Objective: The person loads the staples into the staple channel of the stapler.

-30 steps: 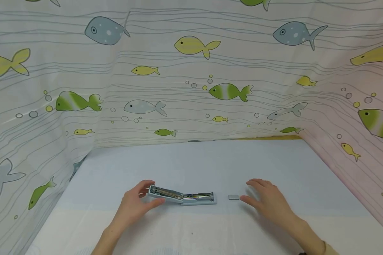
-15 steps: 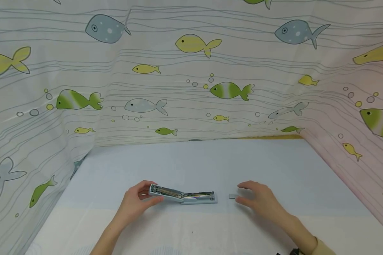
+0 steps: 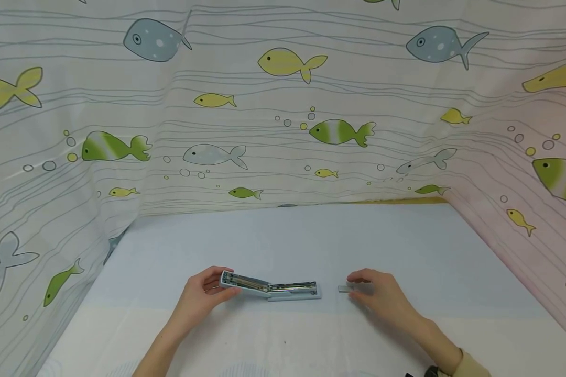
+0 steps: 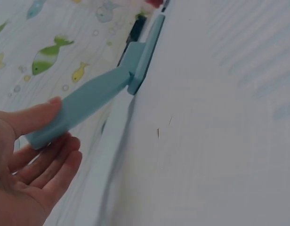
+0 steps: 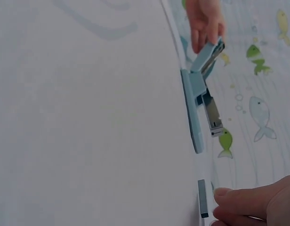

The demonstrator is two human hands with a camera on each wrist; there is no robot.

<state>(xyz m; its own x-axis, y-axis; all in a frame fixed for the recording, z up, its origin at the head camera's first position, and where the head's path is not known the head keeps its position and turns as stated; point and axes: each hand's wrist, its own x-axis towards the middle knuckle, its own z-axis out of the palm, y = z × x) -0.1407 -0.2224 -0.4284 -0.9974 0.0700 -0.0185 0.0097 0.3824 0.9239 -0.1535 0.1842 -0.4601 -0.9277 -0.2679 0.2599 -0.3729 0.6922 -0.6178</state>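
A light-blue stapler (image 3: 293, 294) lies folded wide apart on the table, its metal staple channel facing up. My left hand (image 3: 200, 290) holds the end of its raised top arm, thumb on the near side and fingers behind; the left wrist view shows this blue arm (image 4: 88, 103) tilted up from the base. Right of the stapler lies a short grey strip of staples (image 3: 343, 288). Around its right end is my right hand (image 3: 382, 293), thumb and fingers spread on either side. In the right wrist view the thumb tip is close beside the strip (image 5: 203, 198).
A pale cloth covers the table (image 3: 283, 235). Fish-patterned curtains (image 3: 273, 115) rise behind it and on both sides. Two tiny thin slivers (image 4: 158, 133) lie on the cloth near the stapler in the left wrist view.
My right hand has moved left to the staple strip, its thumb and fingers now overlapping the strip's right end. My left hand and the stapler have stayed nearly still.
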